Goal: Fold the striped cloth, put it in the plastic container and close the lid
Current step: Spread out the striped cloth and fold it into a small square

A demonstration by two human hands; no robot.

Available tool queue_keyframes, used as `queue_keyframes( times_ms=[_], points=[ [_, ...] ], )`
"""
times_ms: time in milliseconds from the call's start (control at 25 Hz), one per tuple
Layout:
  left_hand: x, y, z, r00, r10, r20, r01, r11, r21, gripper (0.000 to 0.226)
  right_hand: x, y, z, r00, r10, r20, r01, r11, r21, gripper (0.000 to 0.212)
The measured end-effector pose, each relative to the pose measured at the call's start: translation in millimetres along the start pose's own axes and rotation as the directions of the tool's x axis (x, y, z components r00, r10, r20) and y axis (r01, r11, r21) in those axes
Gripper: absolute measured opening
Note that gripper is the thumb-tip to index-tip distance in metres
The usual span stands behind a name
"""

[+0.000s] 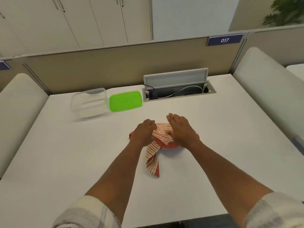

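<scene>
A red-and-white striped cloth point(154, 155) lies crumpled in the middle of the white table point(65, 153), one corner trailing toward me. My left hand point(144, 131) rests on the cloth's left side with its fingers curled into the fabric. Just right of it, my right hand point(180, 130) hovers over the cloth's right side, fingers stretched flat and apart. A clear plastic container point(88, 103) stands open at the far left of the table. Its green lid point(125, 100) lies flat beside it on the right.
An open cable hatch point(178, 89) with wires is sunk into the table's far edge. A beige partition point(98, 68) closes the back. Padded white side panels point(269, 89) flank the table left and right.
</scene>
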State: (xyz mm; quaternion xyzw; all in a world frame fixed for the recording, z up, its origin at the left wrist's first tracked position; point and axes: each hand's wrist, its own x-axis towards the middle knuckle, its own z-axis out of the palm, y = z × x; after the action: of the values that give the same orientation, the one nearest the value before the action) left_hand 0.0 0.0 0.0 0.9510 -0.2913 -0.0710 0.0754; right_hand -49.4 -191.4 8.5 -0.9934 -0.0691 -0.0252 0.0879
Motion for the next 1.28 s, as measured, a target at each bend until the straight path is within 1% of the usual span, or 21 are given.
queue_keyframes(
  times_ms=[40,160,240,320,400,520,680,760,840,960,1000,1120,1200,1280],
  points=[
    [-1.1,-0.6,2.8,1.0,0.016,0.007,-0.016,0.998,0.056,0.048,-7.0,1.0,4.8,1.0,-0.011,0.028,0.011,1.0,0.008,0.072],
    [-5.3,-6.1,16.2,1.0,-0.004,-0.024,0.007,0.994,0.106,0.038,-25.4,10.2,24.8,0.993,-0.075,0.092,0.074,0.997,0.011,0.077],
    [-7.8,-7.5,22.0,0.998,-0.032,-0.049,0.036,0.995,0.091,0.035,-30.6,17.2,36.6,0.987,-0.114,0.113,0.117,0.993,-0.022,0.084],
    [-11.2,-8.6,25.7,0.994,-0.049,-0.093,0.057,0.995,0.086,0.037,-33.6,22.4,43.8,0.982,-0.135,0.135,0.143,0.989,-0.048,0.089],
    [-14.1,-9.0,28.9,0.992,-0.077,-0.097,0.086,0.992,0.093,0.041,-37.3,23.4,47.9,0.98,-0.135,0.148,0.144,0.988,-0.054,0.087],
    [-13.4,-8.1,27.8,0.984,-0.128,-0.121,0.136,0.988,0.067,0.043,-37.3,23.3,47.0,0.992,-0.115,0.041,0.118,0.991,-0.058,0.069],
    [-13.4,-13.5,32.5,0.974,-0.17,-0.148,0.176,0.984,0.022,0.046,-35.9,24.6,37.8,0.99,-0.103,-0.101,0.1,0.994,-0.034,0.057],
    [-14.8,-17.2,36.4,0.978,-0.159,-0.134,0.163,0.986,0.016,0.05,-33.7,25.1,28.9,0.98,-0.096,-0.172,0.095,0.995,-0.012,0.048],
    [-15.0,-17.0,36.8,0.986,-0.109,-0.129,0.114,0.993,0.029,0.054,-28.2,23.2,17.4,0.97,-0.079,-0.231,0.085,0.996,0.016,0.039],
    [-14.5,-7.4,34.7,0.989,-0.07,-0.133,0.078,0.996,0.052,0.064,-19.4,15.6,3.3,0.961,-0.039,-0.275,0.051,0.998,0.037,0.036],
    [-14.5,-3.1,33.2,0.988,-0.078,-0.137,0.089,0.993,0.076,0.06,-17.1,12.8,-1.2,0.957,-0.027,-0.288,0.042,0.998,0.045,0.035],
    [-12.7,1.2,25.7,0.978,-0.127,-0.165,0.153,0.976,0.152,0.026,-11.9,7.1,-17.1,0.951,-0.025,-0.309,0.039,0.998,0.042,0.032],
    [-14.8,-2.2,19.4,0.968,-0.183,-0.171,0.213,0.96,0.181,0.022,-8.8,7.6,-29.4,0.938,-0.012,-0.347,0.03,0.999,0.045,0.029],
    [-19.0,-10.5,11.8,0.953,-0.219,-0.208,0.255,0.952,0.168,0.016,-7.5,12.0,-40.2,0.925,0.027,-0.38,-0.006,0.998,0.056,0.027]
  ],
)
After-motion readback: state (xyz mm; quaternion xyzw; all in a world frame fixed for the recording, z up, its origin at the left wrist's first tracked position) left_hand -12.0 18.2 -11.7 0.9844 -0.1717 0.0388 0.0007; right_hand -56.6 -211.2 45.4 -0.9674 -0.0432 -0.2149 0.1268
